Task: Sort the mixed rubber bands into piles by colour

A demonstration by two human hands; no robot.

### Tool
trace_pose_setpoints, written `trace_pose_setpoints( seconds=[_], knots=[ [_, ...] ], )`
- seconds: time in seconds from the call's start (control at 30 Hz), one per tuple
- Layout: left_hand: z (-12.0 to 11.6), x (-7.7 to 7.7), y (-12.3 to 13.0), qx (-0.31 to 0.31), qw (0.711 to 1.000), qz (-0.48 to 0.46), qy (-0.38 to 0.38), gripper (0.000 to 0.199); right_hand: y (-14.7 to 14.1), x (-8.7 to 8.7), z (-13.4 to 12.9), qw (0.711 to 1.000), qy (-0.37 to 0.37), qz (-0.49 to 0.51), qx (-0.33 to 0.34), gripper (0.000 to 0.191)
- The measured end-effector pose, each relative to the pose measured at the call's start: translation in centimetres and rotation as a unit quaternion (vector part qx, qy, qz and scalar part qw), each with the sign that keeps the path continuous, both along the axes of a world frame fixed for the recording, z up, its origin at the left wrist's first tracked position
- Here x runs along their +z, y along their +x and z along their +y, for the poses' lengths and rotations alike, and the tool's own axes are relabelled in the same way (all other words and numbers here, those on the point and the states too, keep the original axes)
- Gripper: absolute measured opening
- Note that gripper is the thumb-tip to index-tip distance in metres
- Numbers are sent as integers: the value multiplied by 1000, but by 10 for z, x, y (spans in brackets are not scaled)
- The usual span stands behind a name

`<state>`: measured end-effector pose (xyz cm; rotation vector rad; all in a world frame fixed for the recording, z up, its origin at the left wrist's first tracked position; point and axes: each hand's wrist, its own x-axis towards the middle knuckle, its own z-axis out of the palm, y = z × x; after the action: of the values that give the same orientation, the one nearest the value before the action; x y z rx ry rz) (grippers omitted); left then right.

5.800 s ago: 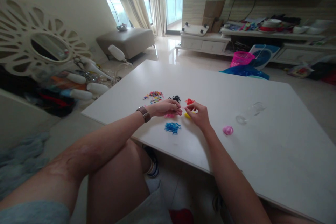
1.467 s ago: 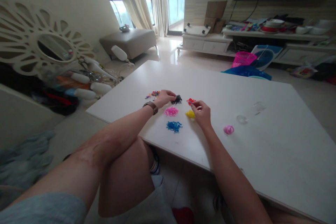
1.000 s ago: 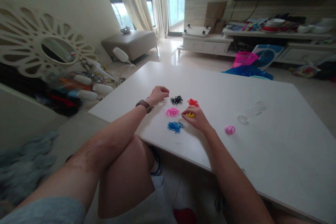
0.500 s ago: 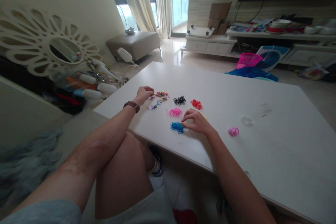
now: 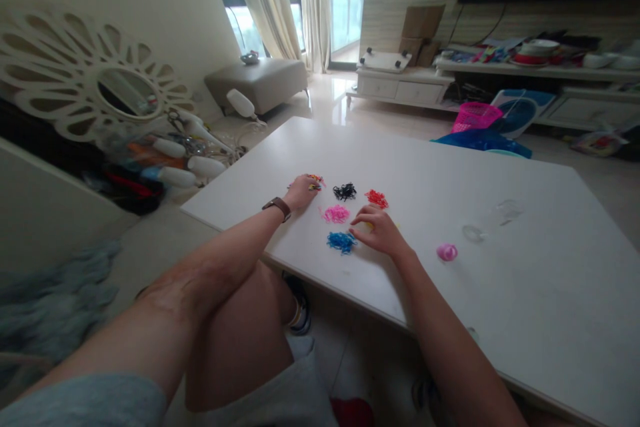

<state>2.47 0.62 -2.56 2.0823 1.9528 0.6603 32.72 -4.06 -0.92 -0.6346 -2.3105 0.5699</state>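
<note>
My left hand (image 5: 302,192), with a brown watch on the wrist, lies over the pile of mixed-colour rubber bands (image 5: 316,179) and covers most of it. Its fingers bend down among the bands, and their grip is hidden. My right hand (image 5: 374,229) hovers at the right of the blue rubber bands (image 5: 341,242), thumb and forefinger apart, nothing visible between them. Some yellow bands (image 5: 369,225) show partly behind its fingers. Separate small heaps of pink bands (image 5: 336,214), black bands (image 5: 345,191) and red bands (image 5: 377,198) lie between and beyond the hands.
On the white table (image 5: 500,293), a pink rounded object (image 5: 447,252) and clear containers (image 5: 473,233) stand to the right. A pink basket (image 5: 476,117) is past the far edge. White lamp-like parts (image 5: 206,167) and a flower-shaped mirror frame (image 5: 75,73) are at the left.
My left hand has moved right, from the pile's left side onto the mixed-colour bands. My right hand's fingertips have come slightly away from the blue heap and spread apart.
</note>
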Motion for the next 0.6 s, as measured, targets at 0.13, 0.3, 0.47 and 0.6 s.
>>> trace_pose_setpoints(
  seconds=[0.13, 0.3, 0.47, 0.6],
  knots=[
    [2, 2, 3, 12, 1000, 21, -7, 24, 2, -2, 0, 1000, -1, 6, -5, 4],
    [3, 5, 6, 53, 998, 31, -24, 17, 1, -3, 0, 1000, -7, 8, -11, 3],
    [2, 7, 10, 95, 992, 54, -56, 11, 1, -3, 0, 1000, -8, 5, -12, 4],
    [1, 10, 12, 122, 988, 68, -65, 8, 2, -2, 0, 1000, -17, 5, -15, 5]
  ],
)
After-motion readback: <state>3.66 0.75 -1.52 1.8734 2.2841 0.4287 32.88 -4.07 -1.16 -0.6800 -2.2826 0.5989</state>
